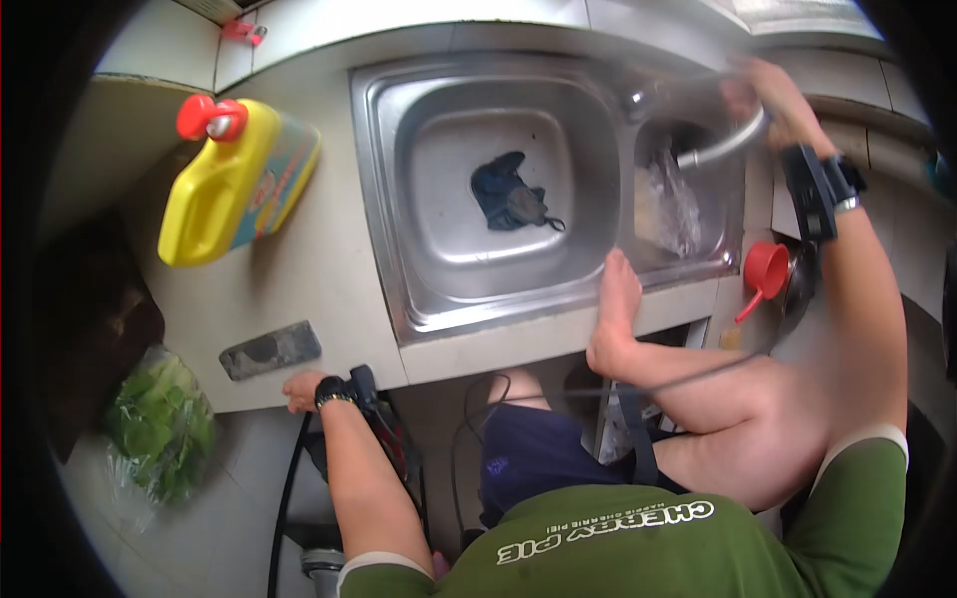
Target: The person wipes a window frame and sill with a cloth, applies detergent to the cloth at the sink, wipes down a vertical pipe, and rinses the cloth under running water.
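My left hand (302, 391) rests at the counter's front edge, just below a dark grey rectangular block (269, 351), with nothing visible in its loosely bent fingers. At the upper right, my right hand (763, 95) is raised beside the curved faucet spout (723, 148). Its fingers are smeared by motion, so their grip is unclear. The spout's end is over the small right basin, where a clear plastic bag (678, 209) lies. A dark, crumpled cloth-like item (513, 194) sits on the bottom of the large steel basin (429, 249).
A yellow jug (224, 189) with a red cap stands on the left counter. Bagged leafy greens (159, 429) are at lower left. A red dipper (766, 269) is right of the sink. My bare foot (618, 299) touches the sink's front edge; a dark cable crosses my leg.
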The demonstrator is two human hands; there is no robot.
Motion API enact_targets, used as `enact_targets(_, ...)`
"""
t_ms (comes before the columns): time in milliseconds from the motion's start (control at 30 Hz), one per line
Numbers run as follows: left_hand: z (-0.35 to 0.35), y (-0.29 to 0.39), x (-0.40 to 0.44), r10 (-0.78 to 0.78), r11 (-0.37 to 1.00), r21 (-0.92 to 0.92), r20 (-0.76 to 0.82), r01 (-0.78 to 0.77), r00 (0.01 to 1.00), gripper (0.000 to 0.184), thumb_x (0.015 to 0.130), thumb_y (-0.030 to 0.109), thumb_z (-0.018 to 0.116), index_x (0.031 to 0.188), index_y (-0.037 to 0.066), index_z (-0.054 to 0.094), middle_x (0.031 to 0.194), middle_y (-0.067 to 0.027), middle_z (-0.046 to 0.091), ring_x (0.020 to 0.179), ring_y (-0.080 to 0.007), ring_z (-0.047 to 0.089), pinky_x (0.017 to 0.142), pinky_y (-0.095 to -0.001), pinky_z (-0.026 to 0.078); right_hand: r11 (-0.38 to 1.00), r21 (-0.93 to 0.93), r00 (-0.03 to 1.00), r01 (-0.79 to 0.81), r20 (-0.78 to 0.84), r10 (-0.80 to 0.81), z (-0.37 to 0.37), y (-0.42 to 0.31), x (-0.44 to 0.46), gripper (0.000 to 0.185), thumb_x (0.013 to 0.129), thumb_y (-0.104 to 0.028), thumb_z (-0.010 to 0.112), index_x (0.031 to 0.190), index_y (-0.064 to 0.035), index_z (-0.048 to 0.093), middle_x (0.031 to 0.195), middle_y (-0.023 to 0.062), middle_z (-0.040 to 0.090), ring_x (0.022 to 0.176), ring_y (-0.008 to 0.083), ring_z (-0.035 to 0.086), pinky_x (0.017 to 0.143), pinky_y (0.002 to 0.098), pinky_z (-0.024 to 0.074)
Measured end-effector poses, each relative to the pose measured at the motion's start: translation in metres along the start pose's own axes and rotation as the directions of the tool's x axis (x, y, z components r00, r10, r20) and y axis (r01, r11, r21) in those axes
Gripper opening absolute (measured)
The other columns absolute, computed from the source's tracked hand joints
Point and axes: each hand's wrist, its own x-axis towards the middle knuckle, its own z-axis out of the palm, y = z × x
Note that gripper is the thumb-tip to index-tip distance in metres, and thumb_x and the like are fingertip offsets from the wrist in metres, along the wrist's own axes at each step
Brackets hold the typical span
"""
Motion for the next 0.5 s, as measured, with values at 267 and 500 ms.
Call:
enact_targets(267,-0.004,0.001,-0.002,0.107,0.992,0.072,-0.024,-0.105,0.994,0.041,0.089,0.020,0.034,0.118,-0.010,0.034,0.116,-0.0334,0.049,0.105,-0.0411,0.055,0.089,-0.0460,0.047,0.991,-0.037,0.990,0.130,-0.047,-0.132,-0.008,0.064,-0.013,0.039,0.087,-0.013,0.049,0.123,0.0016,0.040,0.104,0.0129,0.050,0.093,0.0195,0.049,0.078,0.0306,0.0412)
enact_targets(500,0.000,0.000,0.002,0.104,0.993,0.051,0.007,-0.104,0.995,0.043,0.089,0.024,0.033,0.117,-0.009,0.033,0.116,-0.0331,0.048,0.110,-0.0393,0.052,0.094,-0.0472,0.042,0.957,-0.187,0.971,0.224,-0.047,-0.236,0.076,0.181,-0.158,0.057,0.085,-0.013,0.046,0.133,0.0039,0.019,0.128,0.0164,0.028,0.117,0.0242,0.027,0.097,0.0342,0.0231)
